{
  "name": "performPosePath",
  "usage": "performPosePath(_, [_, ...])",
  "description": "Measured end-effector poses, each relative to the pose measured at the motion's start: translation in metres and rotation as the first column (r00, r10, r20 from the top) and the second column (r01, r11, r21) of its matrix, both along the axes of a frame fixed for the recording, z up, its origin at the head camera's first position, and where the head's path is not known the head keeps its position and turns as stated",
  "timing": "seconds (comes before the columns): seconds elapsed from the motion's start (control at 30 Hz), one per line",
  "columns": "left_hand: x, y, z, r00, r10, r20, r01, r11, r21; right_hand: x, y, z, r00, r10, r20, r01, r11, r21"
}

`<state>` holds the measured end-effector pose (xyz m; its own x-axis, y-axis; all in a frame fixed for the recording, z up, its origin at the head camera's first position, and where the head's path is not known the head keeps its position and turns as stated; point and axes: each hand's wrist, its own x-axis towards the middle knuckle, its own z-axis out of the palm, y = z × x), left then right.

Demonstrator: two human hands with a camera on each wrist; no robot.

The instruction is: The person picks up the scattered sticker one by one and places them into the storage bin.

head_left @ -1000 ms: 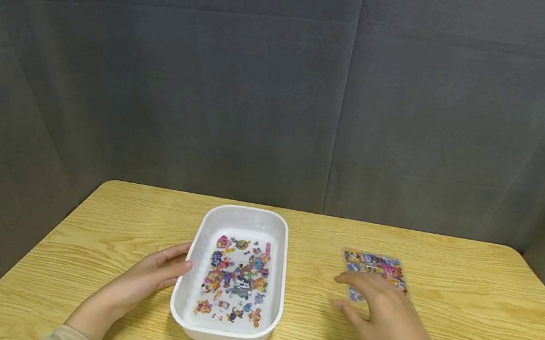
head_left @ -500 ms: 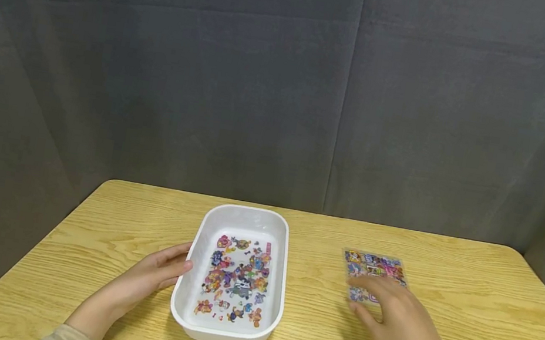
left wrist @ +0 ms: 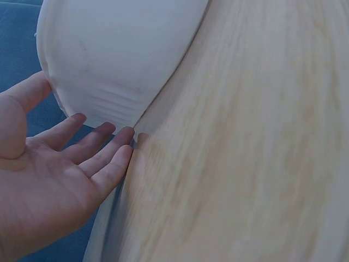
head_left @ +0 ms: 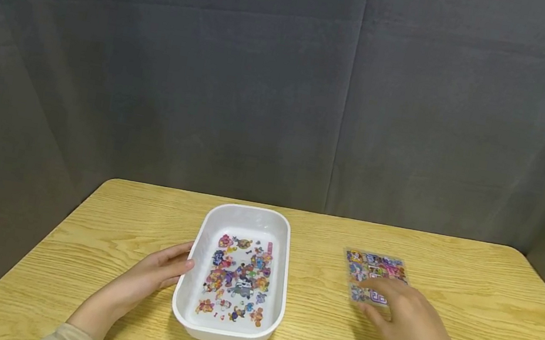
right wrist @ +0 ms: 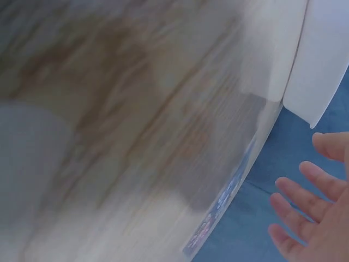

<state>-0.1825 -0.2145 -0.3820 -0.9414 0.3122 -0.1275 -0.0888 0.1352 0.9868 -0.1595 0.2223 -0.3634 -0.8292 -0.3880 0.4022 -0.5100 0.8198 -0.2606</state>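
Observation:
A white rectangular tray (head_left: pixel 224 338) with rounded corners sits left of the middle of the table, with colourful cartoon stickers (head_left: pixel 243 287) on its floor. My left hand (head_left: pixel 140 277) is at the tray's left side, thumb at the rim and fingers against the outer wall. In the left wrist view those fingers are extended along the wall. To the right lies a clear sheet of cartoon stickers (head_left: pixel 360 273). Over its near right part is my right hand (head_left: pixel 410 328), thumb and fingers apart, hiding that corner. The right wrist view shows those fingers spread and holding nothing.
The wooden table (head_left: pixel 138 208) has rounded far corners. Behind it and along both sides hangs a dark grey cloth (head_left: pixel 241 99). Bare wood lies between the tray and the sticker sheet.
My right hand has shifted to the right and slightly nearer over the sticker sheet, uncovering more of its left side. The left hand and the tray stay in place.

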Motion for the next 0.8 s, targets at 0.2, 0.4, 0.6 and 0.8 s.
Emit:
performPosePath(0.2, [-0.001,-0.001,-0.001,1.0,-0.002,-0.005,0.002,1.0,0.0,-0.002,0.007,-0.002,0.999,-0.036,0.01,0.036,0.999,0.022])
performPosePath(0.4, [-0.001,0.0,-0.002,1.0,0.0,-0.011,0.0,1.0,-0.001,-0.005,0.014,-0.003,0.995,-0.07,0.078,0.068,0.997,0.019])
performPosePath(0.6, [-0.001,0.0,-0.001,1.0,-0.001,-0.009,0.001,1.0,-0.003,-0.009,0.023,-0.002,0.991,-0.073,0.114,0.071,0.997,0.02])
performPosePath(0.8, [-0.001,0.0,0.0,1.0,0.0,-0.002,0.0,1.0,-0.009,-0.012,0.031,-0.001,0.985,-0.066,0.157,0.066,0.998,0.005])
